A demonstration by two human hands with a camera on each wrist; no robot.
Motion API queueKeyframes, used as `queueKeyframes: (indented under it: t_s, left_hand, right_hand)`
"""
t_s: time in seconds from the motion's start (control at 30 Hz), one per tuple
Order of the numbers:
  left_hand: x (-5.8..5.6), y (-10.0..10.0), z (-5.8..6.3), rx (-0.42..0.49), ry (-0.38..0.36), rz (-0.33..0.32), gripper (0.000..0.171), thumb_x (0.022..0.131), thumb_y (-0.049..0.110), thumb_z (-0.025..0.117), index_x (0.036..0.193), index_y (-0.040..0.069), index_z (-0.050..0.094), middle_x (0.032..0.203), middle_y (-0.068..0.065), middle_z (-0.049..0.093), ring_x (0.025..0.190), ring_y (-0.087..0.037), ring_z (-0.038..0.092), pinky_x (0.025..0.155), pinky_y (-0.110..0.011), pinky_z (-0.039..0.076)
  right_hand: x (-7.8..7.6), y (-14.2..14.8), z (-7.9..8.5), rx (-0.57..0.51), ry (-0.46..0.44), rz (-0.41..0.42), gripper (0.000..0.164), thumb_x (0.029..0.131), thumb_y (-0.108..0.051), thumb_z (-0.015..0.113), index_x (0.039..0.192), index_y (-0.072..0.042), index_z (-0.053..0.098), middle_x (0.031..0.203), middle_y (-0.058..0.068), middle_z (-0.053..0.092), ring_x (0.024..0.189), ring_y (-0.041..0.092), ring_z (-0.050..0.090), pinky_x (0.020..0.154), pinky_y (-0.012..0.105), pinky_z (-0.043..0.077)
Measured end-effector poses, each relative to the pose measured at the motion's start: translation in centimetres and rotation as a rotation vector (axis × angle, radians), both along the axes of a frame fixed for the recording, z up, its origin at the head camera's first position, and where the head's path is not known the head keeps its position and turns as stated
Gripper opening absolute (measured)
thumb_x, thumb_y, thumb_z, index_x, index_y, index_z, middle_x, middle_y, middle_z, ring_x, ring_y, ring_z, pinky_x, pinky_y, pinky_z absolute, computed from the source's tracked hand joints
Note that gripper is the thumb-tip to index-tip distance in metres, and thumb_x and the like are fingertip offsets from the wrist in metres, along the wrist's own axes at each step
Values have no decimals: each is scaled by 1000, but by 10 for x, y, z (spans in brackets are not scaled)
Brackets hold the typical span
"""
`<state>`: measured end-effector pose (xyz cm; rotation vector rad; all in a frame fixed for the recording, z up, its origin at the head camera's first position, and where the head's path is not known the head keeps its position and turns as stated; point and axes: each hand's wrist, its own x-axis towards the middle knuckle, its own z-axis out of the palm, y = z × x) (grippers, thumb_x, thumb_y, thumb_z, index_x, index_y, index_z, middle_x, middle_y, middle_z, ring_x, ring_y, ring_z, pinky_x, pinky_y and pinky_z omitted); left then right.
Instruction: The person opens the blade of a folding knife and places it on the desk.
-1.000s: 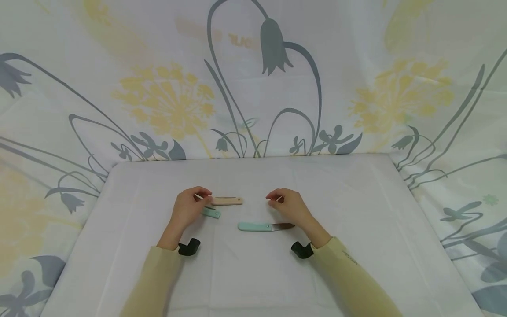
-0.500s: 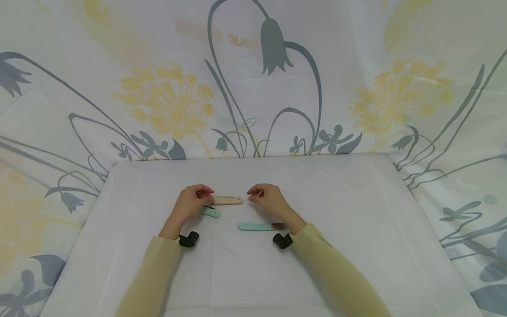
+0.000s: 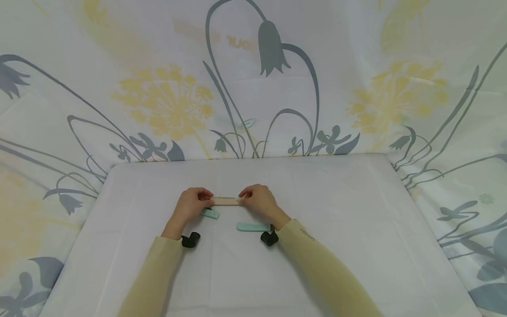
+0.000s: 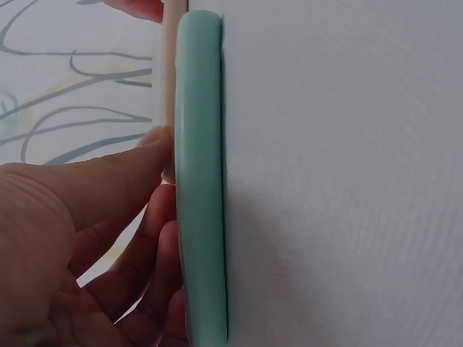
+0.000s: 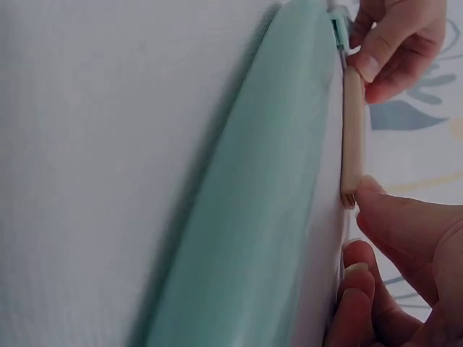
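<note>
A folded knife with a beige handle lies crosswise near the middle of the white table. My left hand pinches its left end between thumb and fingers. At the other end, the thumb and fingertips of my right hand grip the handle. In the right wrist view the beige handle spans the space between both thumbs. Close below my left hand is a mint-green folded knife, partly covered by it. A second mint-green knife lies nearer, its blade mostly hidden behind my right wrist.
The mint-green handle fills the front of the left wrist view, and another green handle looms large in the right. A flower-printed cloth hangs behind and beside the white table. Black wrist cameras sit under both wrists.
My right hand has moved left from beyond the beige knife to its right end and now holds it. My left hand stays at the left end. The green knives have not moved.
</note>
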<state>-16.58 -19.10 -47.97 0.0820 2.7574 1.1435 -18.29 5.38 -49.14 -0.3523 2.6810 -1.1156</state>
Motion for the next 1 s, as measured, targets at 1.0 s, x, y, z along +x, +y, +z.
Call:
queueKeyframes:
  t_s: [1.0]
  left_hand:
    - [9,10,7,-75,43,30,18,91,14,74,107,7,75,91,-5,67,83,-22,58,76,-38,47]
  right_hand:
    - [9,-6,6,-86,-3,-12,8,88,-13,75,94,-8,77,78,-2,66,74,13,57,70,28,46]
